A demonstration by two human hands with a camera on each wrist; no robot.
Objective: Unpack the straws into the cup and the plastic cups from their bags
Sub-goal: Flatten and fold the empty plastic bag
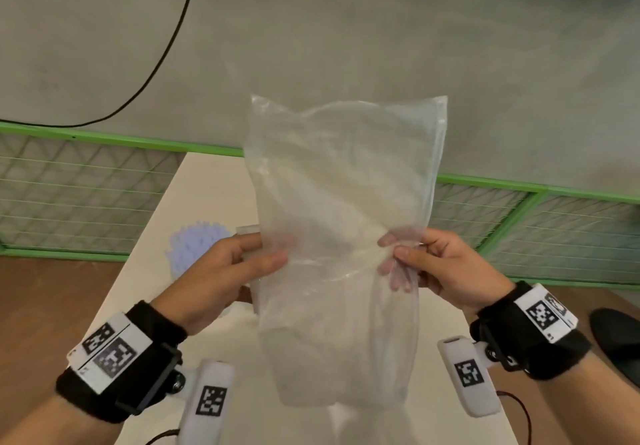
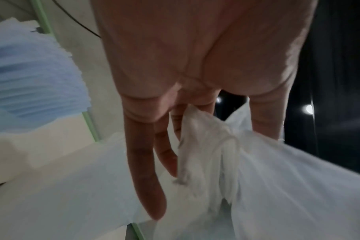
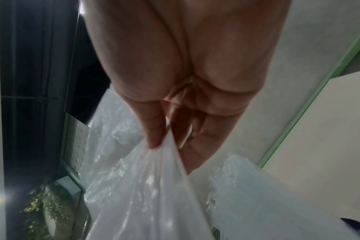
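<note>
Both hands hold a clear plastic bag (image 1: 341,202) up in the air above a white table (image 1: 207,195). The left hand (image 1: 221,278) pinches the bag's left edge between thumb and fingers, and the left wrist view shows the film bunched against the fingers (image 2: 146,170). The right hand (image 1: 436,268) grips the opposite edge, with gathered plastic clamped between its thumb and fingers (image 3: 154,128). The bag stretches between the two hands, its sealed end standing above them and its lower part hanging below the wrists. Just beyond the left hand, a bundle of pale blue straws (image 1: 194,243) lies on the table.
</note>
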